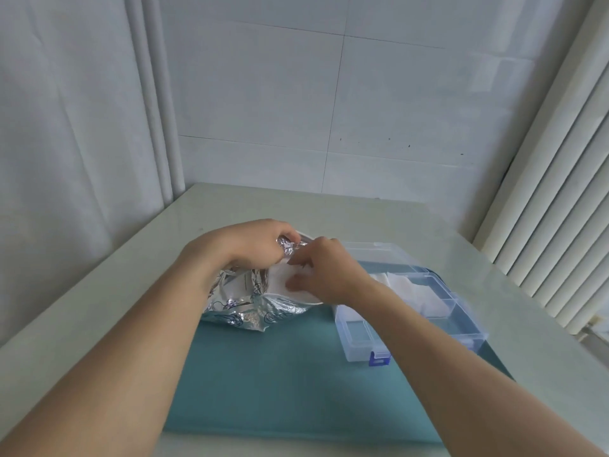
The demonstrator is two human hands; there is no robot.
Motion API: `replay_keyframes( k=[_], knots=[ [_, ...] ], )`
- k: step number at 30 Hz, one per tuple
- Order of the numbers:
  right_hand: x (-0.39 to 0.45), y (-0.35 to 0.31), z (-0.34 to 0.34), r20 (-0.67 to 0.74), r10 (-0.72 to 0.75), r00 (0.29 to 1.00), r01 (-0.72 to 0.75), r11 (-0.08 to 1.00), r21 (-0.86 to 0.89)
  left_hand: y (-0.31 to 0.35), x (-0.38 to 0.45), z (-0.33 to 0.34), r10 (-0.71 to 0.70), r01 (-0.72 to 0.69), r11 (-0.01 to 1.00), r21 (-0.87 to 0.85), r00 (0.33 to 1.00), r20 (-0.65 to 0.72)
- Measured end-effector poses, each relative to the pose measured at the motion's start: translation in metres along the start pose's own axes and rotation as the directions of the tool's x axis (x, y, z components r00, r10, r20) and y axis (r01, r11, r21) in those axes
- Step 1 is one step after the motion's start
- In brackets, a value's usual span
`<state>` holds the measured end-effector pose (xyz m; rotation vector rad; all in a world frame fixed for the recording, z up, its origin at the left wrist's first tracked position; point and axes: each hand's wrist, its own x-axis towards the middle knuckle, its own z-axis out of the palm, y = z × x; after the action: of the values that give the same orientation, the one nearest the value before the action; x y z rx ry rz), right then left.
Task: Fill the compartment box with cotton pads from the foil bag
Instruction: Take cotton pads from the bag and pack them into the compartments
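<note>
Fingers (290,237) of the left hand (244,244) are curled tight around the crumpled rim of the foil bag (245,306), holding its mouth up and open. Right hand (324,270) is right at that opening, fingertips and thumb pinching what looks like a white cotton pad (280,280) from the stack showing inside the bag; can't really tell how many pads are in the pinch, since the hand covers most of it.

Bag itself sits on the teal mat (280,384), up near the mat's far-left corner, silver and wrinkly with some dark blue print on it. Compartment box (412,311) is just beside it toward the mat's right edge, clear plastic with its lid flipped open at the back and a blue latch (379,357) on the near side. Its far compartments already have white pads lying in them, while the near compartments just show the mat through the clear bottom. Right forearm crosses over the box's left end.

Mat lies on a pale table (99,324) pushed into a tiled corner, curtain on the left, vertical blinds (560,192) on the right.
</note>
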<state>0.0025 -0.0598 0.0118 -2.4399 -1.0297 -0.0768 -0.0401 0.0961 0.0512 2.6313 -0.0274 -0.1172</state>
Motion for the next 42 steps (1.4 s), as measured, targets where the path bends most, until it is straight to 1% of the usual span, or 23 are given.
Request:
replay_keyframes(
  k=[3, 5, 9, 11, 13, 14, 15, 17, 18, 19, 20, 22, 25, 27, 28, 29, 30, 32, 33, 35, 36, 40, 42],
  knots=[
    [0.0, 0.008, -0.013, -0.124, 0.046, 0.991, -0.031, 0.992, 0.12, -0.001, 0.001, -0.002, 0.021, -0.021, 1.0, 0.016, 1.0, -0.006],
    [-0.001, 0.014, -0.023, -0.185, 0.097, 0.978, -0.059, 0.978, 0.2, -0.001, 0.001, -0.004, 0.02, -0.018, 0.999, 0.034, 0.999, -0.04],
    [-0.01, 0.033, -0.041, -0.222, 0.202, 0.954, -0.103, 0.914, 0.391, 0.004, 0.003, -0.004, 0.038, -0.028, 0.998, 0.057, 0.985, -0.168],
    [-0.019, 0.042, -0.047, -0.219, 0.269, 0.938, -0.105, 0.821, 0.561, 0.008, 0.003, -0.003, 0.073, -0.062, 0.996, 0.06, 0.976, -0.206],
    [-0.033, 0.048, -0.053, -0.179, 0.326, 0.928, -0.1, 0.683, 0.724, 0.016, 0.002, 0.0, 0.127, -0.124, 0.992, 0.03, 0.965, -0.229],
    [-0.04, 0.05, -0.055, -0.139, 0.34, 0.93, -0.104, 0.607, 0.788, 0.02, 0.0, 0.002, 0.161, -0.171, 0.985, -0.022, 0.959, -0.234],
    [-0.048, 0.053, -0.057, -0.102, 0.341, 0.935, -0.105, 0.538, 0.836, 0.028, -0.001, 0.007, 0.195, -0.225, 0.968, -0.11, 0.953, -0.233],
    [-0.063, 0.059, -0.058, -0.045, 0.323, 0.945, -0.102, 0.426, 0.899, 0.047, -0.005, 0.021, 0.244, -0.311, 0.892, -0.33, 0.943, -0.228],
    [-0.069, 0.059, -0.057, -0.032, 0.303, 0.952, -0.098, 0.406, 0.909, 0.057, -0.007, 0.03, 0.252, -0.334, 0.844, -0.42, 0.938, -0.239],
    [-0.076, 0.061, -0.056, -0.042, 0.278, 0.96, -0.082, 0.421, 0.903, 0.068, -0.007, 0.04, 0.241, -0.341, 0.81, -0.476, 0.935, -0.259],
    [-0.082, 0.061, -0.055, -0.057, 0.257, 0.965, -0.067, 0.45, 0.89, 0.076, -0.007, 0.049, 0.227, -0.348, 0.801, -0.487, 0.93, -0.29],
    [-0.09, 0.062, -0.053, -0.089, 0.244, 0.966, -0.043, 0.489, 0.871, 0.083, -0.004, 0.065, 0.246, -0.375, 0.843, -0.385, 0.906, -0.344],
    [-0.1, 0.066, -0.052, -0.111, 0.271, 0.956, -0.035, 0.482, 0.875, 0.086, -0.006, 0.073, 0.301, -0.42, 0.879, -0.224, 0.855, -0.422],
    [-0.104, 0.065, -0.051, -0.104, 0.309, 0.945, -0.059, 0.475, 0.878, 0.086, -0.008, 0.075, 0.27, -0.404, 0.89, -0.213, 0.842, -0.466],
    [-0.106, 0.064, -0.052, -0.104, 0.331, 0.938, -0.07, 0.474, 0.878, 0.087, -0.01, 0.076, 0.239, -0.389, 0.884, -0.259, 0.853, -0.464],
    [-0.107, 0.064, -0.052, -0.107, 0.345, 0.933, -0.073, 0.471, 0.879, 0.089, -0.011, 0.078, 0.193, -0.367, 0.855, -0.366, 0.881, -0.432],
    [-0.109, 0.064, -0.054, -0.103, 0.352, 0.93, -0.078, 0.466, 0.881, 0.091, -0.015, 0.081, 0.142, -0.335, 0.79, -0.514, 0.915, -0.377],
    [-0.111, 0.062, -0.057, -0.103, 0.356, 0.929, -0.082, 0.469, 0.88, 0.093, -0.022, 0.085, 0.069, -0.253, 0.594, -0.764, 0.962, -0.265],
    [-0.112, 0.062, -0.058, -0.1, 0.349, 0.932, -0.085, 0.478, 0.874, 0.094, -0.027, 0.088, 0.046, -0.218, 0.502, -0.837, 0.973, -0.226],
    [-0.115, 0.061, -0.059, -0.079, 0.328, 0.941, -0.105, 0.506, 0.856, 0.09, -0.036, 0.093, 0.032, -0.157, 0.358, -0.92, 0.987, -0.155],
    [-0.115, 0.061, -0.06, -0.068, 0.314, 0.947, -0.11, 0.516, 0.85, 0.087, -0.04, 0.095, 0.034, -0.138, 0.318, -0.938, 0.99, -0.134],
    [-0.117, 0.055, -0.058, -0.002, 0.26, 0.966, -0.143, 0.539, 0.83, 0.071, -0.057, 0.109, 0.041, -0.087, 0.225, -0.971, 0.996, -0.08],
    [-0.117, 0.054, -0.055, 0.009, 0.267, 0.964, -0.158, 0.543, 0.824, 0.066, -0.064, 0.114, 0.065, -0.075, 0.165, -0.983, 0.996, -0.065]
  ],
)
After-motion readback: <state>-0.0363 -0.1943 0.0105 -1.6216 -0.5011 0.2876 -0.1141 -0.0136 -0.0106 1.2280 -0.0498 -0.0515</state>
